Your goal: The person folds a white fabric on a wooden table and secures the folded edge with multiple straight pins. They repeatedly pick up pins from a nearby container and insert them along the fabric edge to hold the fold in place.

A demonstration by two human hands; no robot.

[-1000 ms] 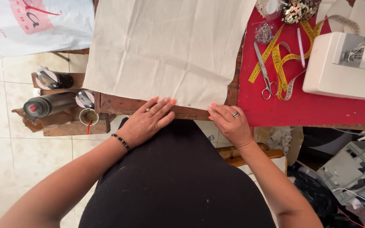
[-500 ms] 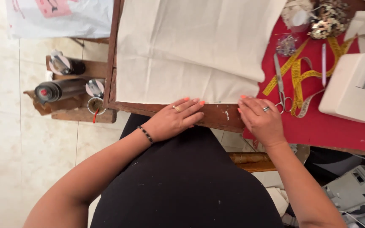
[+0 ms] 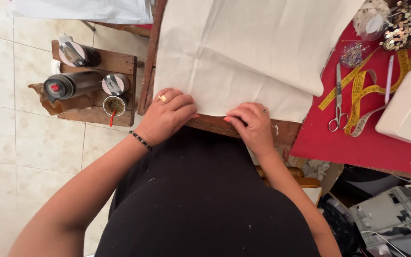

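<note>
Both hands have closed in toward each other. Left hand [image 3: 167, 114] and right hand [image 3: 250, 124], fingers curled, now pinch the near hem of the cream cotton cloth [image 3: 243, 52] at the brown wooden bench [image 3: 286, 133] edge. Silver scissors [image 3: 337, 102] and yellow tape measure [image 3: 357, 95] lie beyond, untouched.

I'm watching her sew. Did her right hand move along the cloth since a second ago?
Yes. The right hand slid left along the cream cloth's near edge, away from the scissors and closer to the left hand.
</note>
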